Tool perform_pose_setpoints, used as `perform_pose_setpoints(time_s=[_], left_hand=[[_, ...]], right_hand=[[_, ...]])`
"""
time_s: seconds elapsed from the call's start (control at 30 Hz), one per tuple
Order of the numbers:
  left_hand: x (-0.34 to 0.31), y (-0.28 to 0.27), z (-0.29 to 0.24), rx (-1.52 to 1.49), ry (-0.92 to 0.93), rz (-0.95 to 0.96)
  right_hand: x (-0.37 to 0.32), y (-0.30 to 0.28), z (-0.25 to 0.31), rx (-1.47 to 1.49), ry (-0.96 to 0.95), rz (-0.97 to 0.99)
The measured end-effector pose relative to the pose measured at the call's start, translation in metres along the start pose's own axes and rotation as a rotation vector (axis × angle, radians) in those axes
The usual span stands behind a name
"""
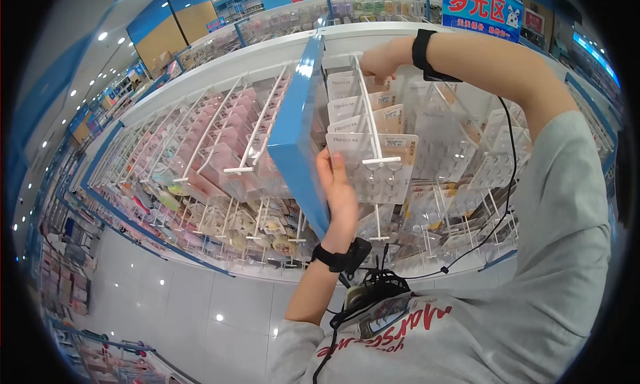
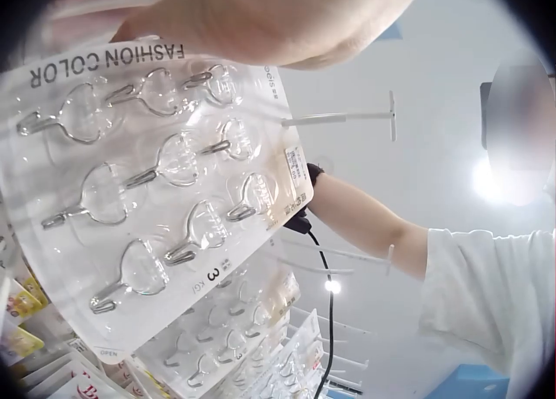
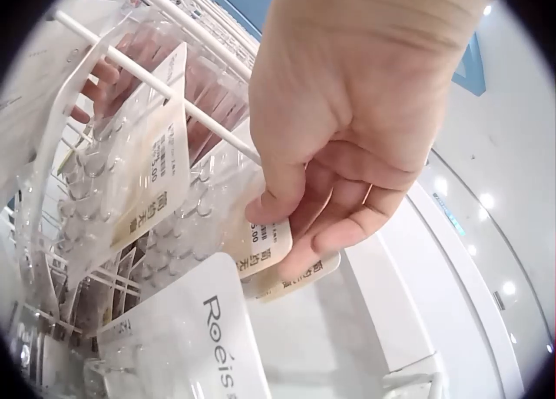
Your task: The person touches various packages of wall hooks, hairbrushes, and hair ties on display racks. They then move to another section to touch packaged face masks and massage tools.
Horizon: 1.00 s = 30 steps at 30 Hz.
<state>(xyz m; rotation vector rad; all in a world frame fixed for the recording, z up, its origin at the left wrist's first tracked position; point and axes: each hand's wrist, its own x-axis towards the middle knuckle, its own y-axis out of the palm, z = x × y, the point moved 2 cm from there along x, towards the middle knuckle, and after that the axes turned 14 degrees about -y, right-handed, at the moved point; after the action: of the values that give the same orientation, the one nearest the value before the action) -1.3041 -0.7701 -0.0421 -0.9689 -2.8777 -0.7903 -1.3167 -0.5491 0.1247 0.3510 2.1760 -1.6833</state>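
My right hand (image 1: 381,61) reaches over the back of a white display rod (image 1: 368,107). In the right wrist view its thumb and fingers pinch the printed top corner of a clear pack of hooks (image 3: 271,240). Lower down, my left hand (image 1: 339,187) holds the left edge of the front pack of hooks (image 1: 380,167), its thumb on the near side. Some left fingertips (image 3: 100,82) show behind the front packs. In the left wrist view that front pack (image 2: 165,169) hangs tilted, with rows of metal hooks on clear pads.
A blue divider panel (image 1: 290,144) stands just left of my left hand. More packs of hooks (image 1: 443,141) hang at the right, and pink packs (image 1: 233,127) fill rods at the left. A black cable (image 1: 512,184) hangs from my right wrist.
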Motion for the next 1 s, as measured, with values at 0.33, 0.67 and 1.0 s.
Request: perform_pose_setpoints(time_s=[0.33, 0.67, 1.0], left_hand=[[-0.02, 0.013, -0.024, 0.549, 0.49, 0.022], [-0.072, 0.019, -0.022, 0.651, 0.984, 0.287], [-0.085, 0.011, -0.026, 0.587, 0.9, 0.337]], right_hand=[[-0.051, -0.019, 0.017, 0.256, 0.059, -0.133], [-0.139, 0.047, -0.024, 0.073, 0.368, 0.0], [-0.122, 0.042, -0.023, 0.151, 0.248, 0.094]])
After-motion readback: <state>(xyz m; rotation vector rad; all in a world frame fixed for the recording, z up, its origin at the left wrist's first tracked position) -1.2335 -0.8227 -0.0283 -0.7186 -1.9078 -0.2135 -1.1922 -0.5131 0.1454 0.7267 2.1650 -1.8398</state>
